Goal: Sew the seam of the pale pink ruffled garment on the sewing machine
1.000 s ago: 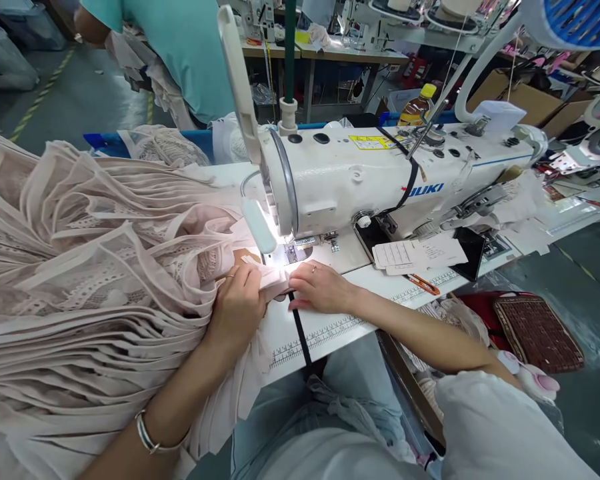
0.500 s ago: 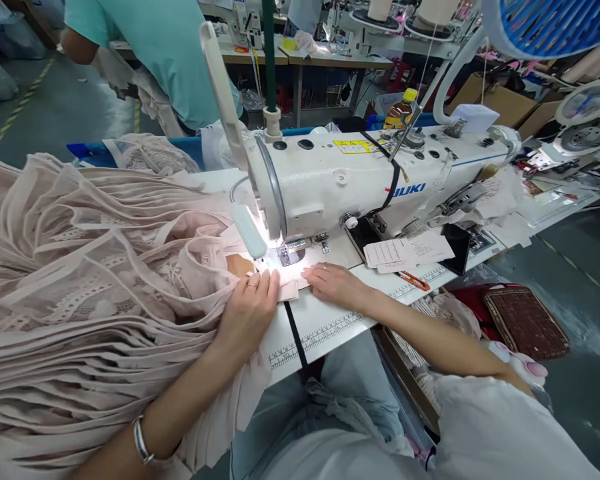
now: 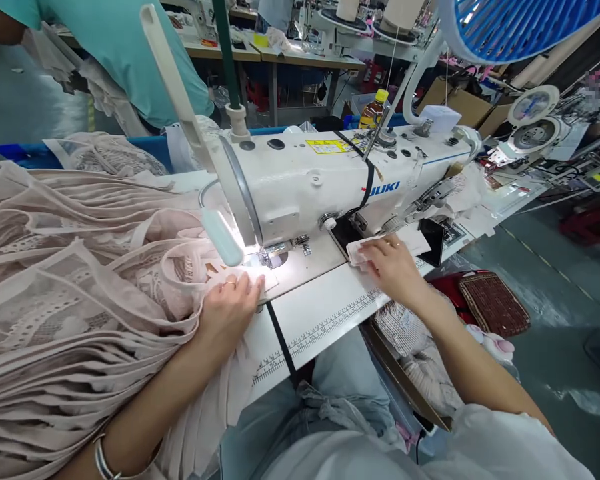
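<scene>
My left hand (image 3: 233,300) lies at the needle area of a white sewing machine (image 3: 300,187), fingers close together on the edge of a pale pink fabric piece (image 3: 267,277). That fabric joins a large heap of pale pink lace garments (image 3: 105,287) on the left. Over to the right, my right hand (image 3: 393,267) has its fingers curled on a stack of white printed labels (image 3: 355,253) beside the machine arm. The presser foot (image 3: 267,260) stands just beyond my left fingertips, lit by the lamp.
A black phone-like slab (image 3: 431,240) lies right of the labels. A measuring tape strip (image 3: 325,327) runs along the table's front edge. Below right is a box of striped garments (image 3: 410,347). A blue fan (image 3: 520,27) hangs above; a person in a teal shirt (image 3: 125,60) stands behind.
My right hand has left the fabric by the presser foot and moved right onto the labels. My left hand stays on the fabric. The camera view has turned slightly right.
</scene>
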`<control>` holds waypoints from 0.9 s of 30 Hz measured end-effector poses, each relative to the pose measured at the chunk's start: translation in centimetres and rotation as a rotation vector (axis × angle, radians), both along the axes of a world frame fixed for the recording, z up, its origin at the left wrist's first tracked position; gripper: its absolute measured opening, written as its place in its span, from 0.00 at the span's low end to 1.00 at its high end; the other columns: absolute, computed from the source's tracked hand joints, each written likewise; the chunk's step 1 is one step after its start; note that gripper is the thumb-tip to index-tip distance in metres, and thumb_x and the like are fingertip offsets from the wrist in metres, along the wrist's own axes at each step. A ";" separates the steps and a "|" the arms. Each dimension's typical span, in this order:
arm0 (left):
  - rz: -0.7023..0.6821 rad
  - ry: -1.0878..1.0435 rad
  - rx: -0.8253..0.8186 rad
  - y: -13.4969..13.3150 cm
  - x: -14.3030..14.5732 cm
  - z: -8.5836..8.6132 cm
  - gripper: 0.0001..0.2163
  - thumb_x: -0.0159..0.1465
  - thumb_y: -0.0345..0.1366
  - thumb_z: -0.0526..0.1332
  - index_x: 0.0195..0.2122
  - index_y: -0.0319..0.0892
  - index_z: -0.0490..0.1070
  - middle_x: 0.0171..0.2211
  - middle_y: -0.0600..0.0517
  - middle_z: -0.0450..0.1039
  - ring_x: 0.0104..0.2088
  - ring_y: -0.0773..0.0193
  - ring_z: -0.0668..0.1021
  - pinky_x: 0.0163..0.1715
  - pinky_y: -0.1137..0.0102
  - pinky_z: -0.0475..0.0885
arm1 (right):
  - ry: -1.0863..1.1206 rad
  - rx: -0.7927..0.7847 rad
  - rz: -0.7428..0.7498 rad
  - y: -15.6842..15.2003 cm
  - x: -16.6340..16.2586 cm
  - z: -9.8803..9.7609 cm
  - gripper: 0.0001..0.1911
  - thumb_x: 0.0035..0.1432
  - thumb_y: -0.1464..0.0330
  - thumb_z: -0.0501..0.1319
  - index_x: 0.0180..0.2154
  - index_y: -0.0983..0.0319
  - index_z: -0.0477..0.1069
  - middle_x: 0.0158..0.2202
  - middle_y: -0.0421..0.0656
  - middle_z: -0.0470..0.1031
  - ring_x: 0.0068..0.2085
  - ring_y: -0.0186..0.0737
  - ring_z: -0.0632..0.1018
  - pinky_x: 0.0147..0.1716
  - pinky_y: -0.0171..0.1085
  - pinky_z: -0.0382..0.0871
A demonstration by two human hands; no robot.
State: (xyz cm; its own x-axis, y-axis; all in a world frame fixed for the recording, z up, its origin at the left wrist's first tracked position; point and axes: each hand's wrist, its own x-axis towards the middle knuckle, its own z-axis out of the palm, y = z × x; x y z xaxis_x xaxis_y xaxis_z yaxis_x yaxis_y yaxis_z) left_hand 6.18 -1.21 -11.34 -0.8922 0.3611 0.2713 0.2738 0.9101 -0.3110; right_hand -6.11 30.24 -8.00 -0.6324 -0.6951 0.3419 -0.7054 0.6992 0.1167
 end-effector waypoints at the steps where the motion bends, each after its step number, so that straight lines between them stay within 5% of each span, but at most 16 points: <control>1: -0.017 -0.015 0.010 0.0 -0.1 0.0 0.19 0.68 0.21 0.48 0.53 0.33 0.75 0.44 0.38 0.80 0.43 0.51 0.82 0.37 0.61 0.78 | 0.026 0.065 -0.040 0.8 -0.5 0.5 0.11 0.63 0.75 0.59 0.46 0.67 0.76 0.50 0.53 0.79 0.50 0.57 0.73 0.42 0.50 0.68; 4: -0.122 -0.067 0.067 0.3 -0.3 -0.6 0.19 0.67 0.21 0.47 0.52 0.29 0.75 0.52 0.35 0.77 0.55 0.48 0.78 0.55 0.56 0.75 | 0.072 0.189 -0.066 2.0 -1.4 1.3 0.11 0.62 0.75 0.60 0.46 0.67 0.77 0.47 0.53 0.79 0.50 0.57 0.72 0.42 0.48 0.64; 6: -0.136 -0.116 0.150 0.3 -0.2 -1.1 0.21 0.67 0.21 0.46 0.54 0.30 0.74 0.57 0.36 0.75 0.59 0.49 0.76 0.57 0.56 0.73 | 0.121 0.150 -0.092 1.8 -1.5 1.4 0.10 0.64 0.74 0.59 0.42 0.65 0.79 0.43 0.53 0.79 0.47 0.54 0.73 0.41 0.46 0.63; 10: -0.071 -0.205 0.383 -0.3 -0.1 -1.7 0.24 0.68 0.23 0.45 0.61 0.36 0.69 0.61 0.42 0.72 0.64 0.52 0.71 0.57 0.59 0.74 | 0.132 -0.213 -0.098 -0.1 -0.4 1.0 0.12 0.68 0.71 0.56 0.44 0.61 0.79 0.31 0.47 0.76 0.36 0.45 0.75 0.36 0.42 0.64; 14: -0.051 -0.240 0.402 -0.8 -0.2 -1.7 0.25 0.67 0.22 0.44 0.61 0.38 0.69 0.62 0.46 0.71 0.64 0.54 0.71 0.56 0.61 0.75 | -0.423 -0.525 0.214 -4.4 1.4 0.0 0.14 0.71 0.68 0.52 0.41 0.61 0.76 0.36 0.44 0.79 0.34 0.38 0.78 0.35 0.36 0.70; 18: -0.020 -0.172 0.292 -0.5 -0.1 -1.9 0.24 0.66 0.21 0.45 0.58 0.34 0.71 0.60 0.41 0.73 0.62 0.52 0.73 0.56 0.59 0.75 | -0.691 -0.365 0.219 -8.9 0.6 -1.5 0.06 0.66 0.73 0.58 0.44 0.63 0.71 0.41 0.45 0.78 0.34 0.39 0.77 0.38 0.38 0.71; 22: -0.026 -0.107 0.219 0.0 0.1 -1.8 0.25 0.65 0.19 0.45 0.58 0.33 0.71 0.58 0.38 0.74 0.59 0.50 0.76 0.52 0.58 0.77 | -0.484 -0.024 0.274 -11.4 -1.5 -2.5 0.18 0.62 0.82 0.54 0.49 0.63 0.72 0.46 0.51 0.78 0.49 0.49 0.75 0.52 0.48 0.66; 27: -0.069 -0.063 0.087 0.8 -0.2 -1.2 0.22 0.64 0.18 0.46 0.55 0.26 0.72 0.54 0.35 0.76 0.56 0.50 0.78 0.57 0.58 0.74 | -0.309 0.028 0.163 -12.5 -0.8 -2.6 0.13 0.68 0.73 0.52 0.48 0.61 0.74 0.48 0.52 0.78 0.52 0.54 0.75 0.53 0.51 0.65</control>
